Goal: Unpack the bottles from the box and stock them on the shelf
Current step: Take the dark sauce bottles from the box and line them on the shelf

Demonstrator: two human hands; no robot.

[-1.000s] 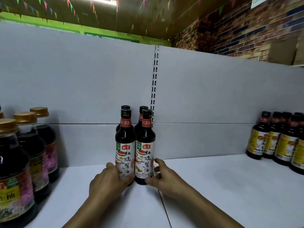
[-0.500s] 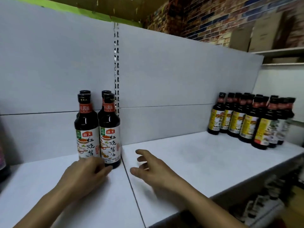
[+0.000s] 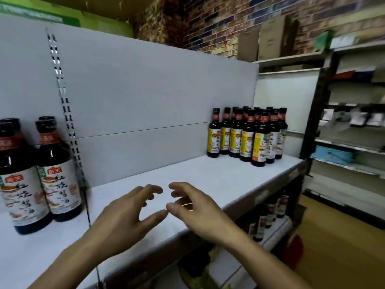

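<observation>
Hovering above the front edge of the white shelf, near its middle, the left hand and the right hand are holding nothing. Both are hanging palm-down with fingers apart and loosely bent, and their thumb tips are almost meeting; neither hand is touching a bottle.

Toward the left end of the shelf, the white-labelled bottles are standing upright in a tight cluster, two in front and two behind, pressing side by side. They are sitting just left of the slotted metal strip that is running up the grey back panel, well apart from both hands.

At the right end of the shelf, filling the back corner, a larger group of yellow-labelled bottles is standing upright in close rows. Under the front edge, more dark bottles are showing on a lower shelf, too blurred to read.
</observation>
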